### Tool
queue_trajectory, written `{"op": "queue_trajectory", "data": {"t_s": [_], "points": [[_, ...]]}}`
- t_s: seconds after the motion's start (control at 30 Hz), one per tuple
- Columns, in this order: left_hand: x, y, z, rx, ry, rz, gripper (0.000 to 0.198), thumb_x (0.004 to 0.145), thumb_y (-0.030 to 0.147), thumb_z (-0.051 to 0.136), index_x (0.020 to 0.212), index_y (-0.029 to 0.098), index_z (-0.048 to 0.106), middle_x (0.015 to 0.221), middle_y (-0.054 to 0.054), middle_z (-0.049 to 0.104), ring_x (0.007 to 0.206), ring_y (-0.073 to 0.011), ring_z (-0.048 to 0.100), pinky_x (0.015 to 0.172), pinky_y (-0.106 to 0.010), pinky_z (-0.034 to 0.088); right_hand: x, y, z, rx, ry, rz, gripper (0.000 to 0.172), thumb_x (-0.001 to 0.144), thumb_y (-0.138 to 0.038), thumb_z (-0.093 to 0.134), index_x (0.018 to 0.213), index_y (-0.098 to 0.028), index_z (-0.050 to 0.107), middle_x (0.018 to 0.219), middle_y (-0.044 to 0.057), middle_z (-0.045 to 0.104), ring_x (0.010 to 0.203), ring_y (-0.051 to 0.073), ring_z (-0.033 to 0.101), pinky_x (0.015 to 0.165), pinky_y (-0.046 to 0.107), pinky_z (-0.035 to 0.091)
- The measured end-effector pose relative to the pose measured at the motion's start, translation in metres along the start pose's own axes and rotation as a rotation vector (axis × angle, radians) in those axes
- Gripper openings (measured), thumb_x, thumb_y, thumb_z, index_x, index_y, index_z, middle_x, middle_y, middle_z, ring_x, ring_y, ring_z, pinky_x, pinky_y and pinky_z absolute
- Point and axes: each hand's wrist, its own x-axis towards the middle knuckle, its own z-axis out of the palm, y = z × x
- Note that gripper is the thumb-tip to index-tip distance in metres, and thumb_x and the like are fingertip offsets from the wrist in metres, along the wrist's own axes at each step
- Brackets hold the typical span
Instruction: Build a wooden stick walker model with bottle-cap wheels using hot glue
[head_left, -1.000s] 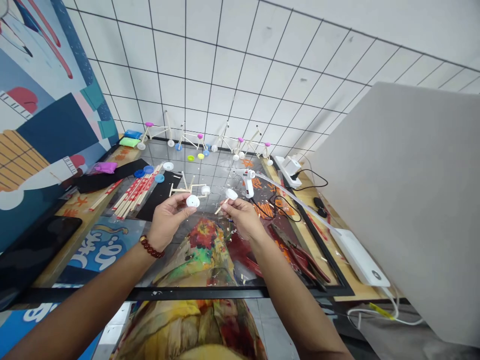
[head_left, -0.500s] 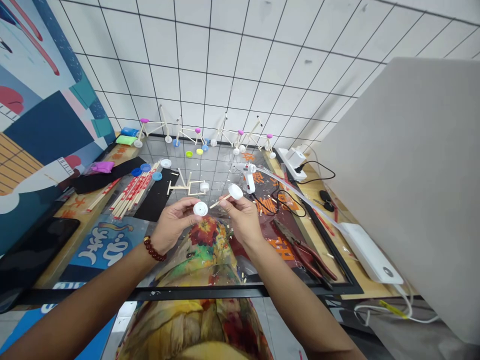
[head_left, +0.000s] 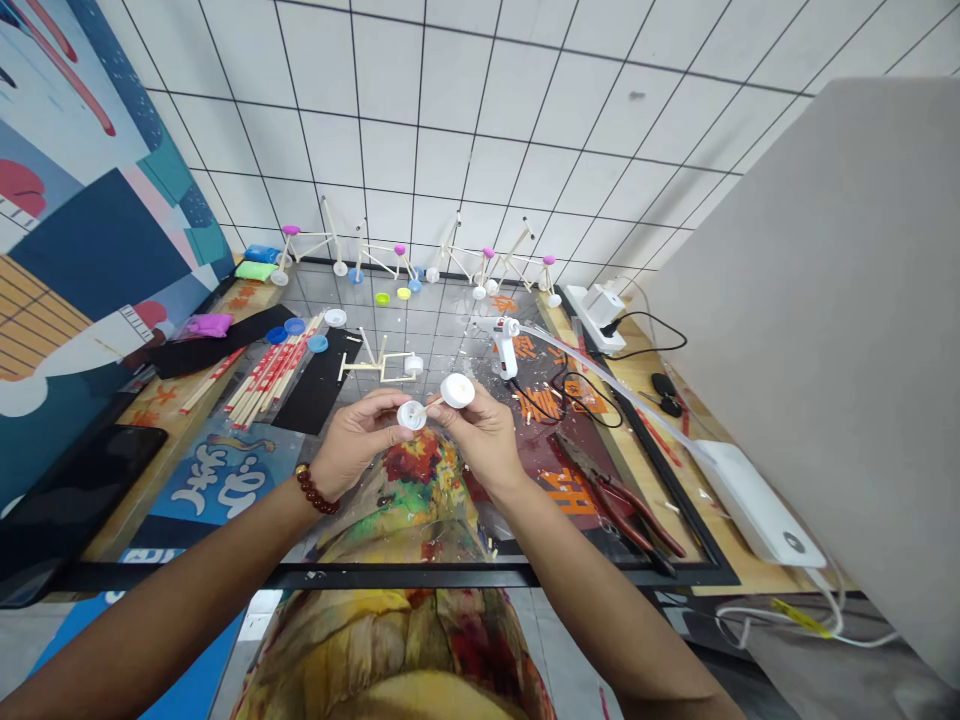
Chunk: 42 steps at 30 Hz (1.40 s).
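Observation:
My left hand (head_left: 360, 440) pinches a white bottle cap (head_left: 412, 415), its hollow side facing me. My right hand (head_left: 484, 430) grips a short wooden stick (head_left: 433, 404) that carries another white bottle cap (head_left: 457, 390). The stick's tip reaches the middle of the left cap; whether it touches is too small to tell. Just beyond my hands lies a small frame of glued sticks (head_left: 382, 368) with a white cap wheel (head_left: 413, 365). A white hot glue gun (head_left: 505, 345) stands to the right of it.
Several stick tricycles (head_left: 450, 262) line the wall. At left are chopsticks (head_left: 274, 378), blue caps (head_left: 318, 343), black sheets (head_left: 319, 385) and a dark phone (head_left: 75, 510). Pliers (head_left: 619, 500), a cable (head_left: 585, 385), a power strip (head_left: 592, 318) and a white box (head_left: 757, 505) are at right.
My two hands have come closer together. The stick in my right hand now meets the middle of the left cap, or nearly so. The camera view has shifted slightly.

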Motion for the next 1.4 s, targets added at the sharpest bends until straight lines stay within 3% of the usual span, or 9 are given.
{"op": "queue_trajectory", "data": {"t_s": [0.63,0.9,1.4], "points": [[-0.0016,-0.0026,-0.0033,0.038,0.04,-0.101,0.039,0.053,0.026,0.093,0.089,0.02,0.08,0.095,-0.006,0.077,0.088,-0.0204,0.068,0.089,-0.038,0.054,-0.0003,0.0007,0.0017,-0.024,-0.03,-0.038,0.004,0.077,-0.029,0.076,0.076,-0.025,0.077,0.08,0.0,0.065,0.078,0.017,0.06,0.074,0.03,0.048],[-0.0014,-0.0043,-0.0035,0.022,0.031,-0.09,0.038,0.053,0.024,0.093,0.088,0.02,0.08,0.093,-0.006,0.077,0.087,-0.02,0.068,0.089,-0.037,0.054,-0.0005,0.0009,0.0012,-0.031,-0.034,-0.036,0.007,0.077,-0.032,0.077,0.077,-0.025,0.078,0.08,0.0,0.065,0.076,0.016,0.059,0.073,0.03,0.048],[-0.0017,-0.0047,-0.0037,-0.005,0.018,-0.111,0.038,0.053,0.024,0.093,0.089,0.02,0.08,0.092,-0.005,0.078,0.085,-0.0184,0.068,0.084,-0.033,0.055,0.0011,0.001,0.0006,0.02,-0.055,-0.098,0.003,0.077,-0.023,0.077,0.077,-0.026,0.078,0.079,-0.001,0.066,0.075,0.015,0.06,0.075,0.029,0.049]]}}
